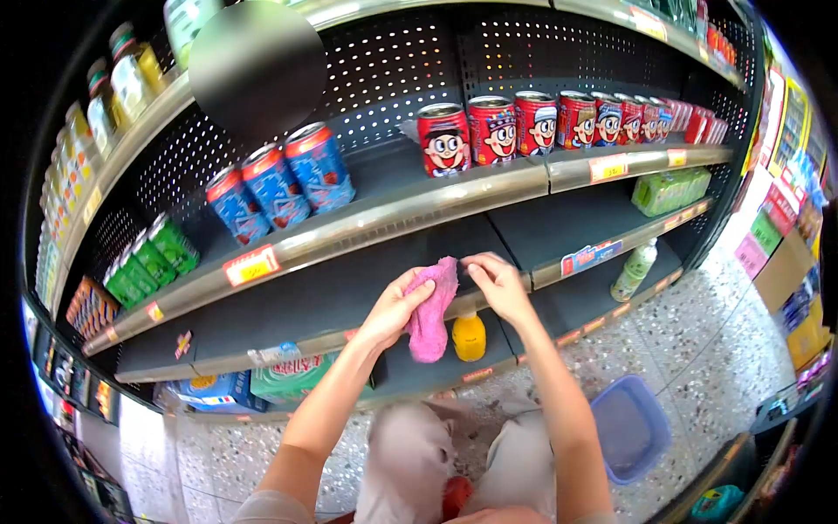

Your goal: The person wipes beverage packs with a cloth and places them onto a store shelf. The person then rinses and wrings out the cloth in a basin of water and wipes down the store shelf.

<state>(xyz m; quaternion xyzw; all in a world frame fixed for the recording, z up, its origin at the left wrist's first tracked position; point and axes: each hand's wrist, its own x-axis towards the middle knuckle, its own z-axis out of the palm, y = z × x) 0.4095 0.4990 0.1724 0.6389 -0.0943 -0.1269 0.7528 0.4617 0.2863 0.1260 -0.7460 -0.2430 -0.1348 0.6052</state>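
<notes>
My left hand (393,307) is wrapped round a crumpled pink cloth (429,327), which hangs down in front of the shelf. Just right of the cloth, my right hand (499,286) has its fingers curled together in a pinch. Whether anything small is between them I cannot make out. Below and between the hands, a yellow bottle (469,339) stands on the bottom shelf. The middle shelf (288,319) lies behind my hands.
Red cans with cartoon faces (445,140) and blue cans (321,168) line the upper shelf. Green cans (173,243) stand at left. A white-green bottle (634,271) is low at right. A bluish plastic basin (630,430) sits on the floor by my right arm.
</notes>
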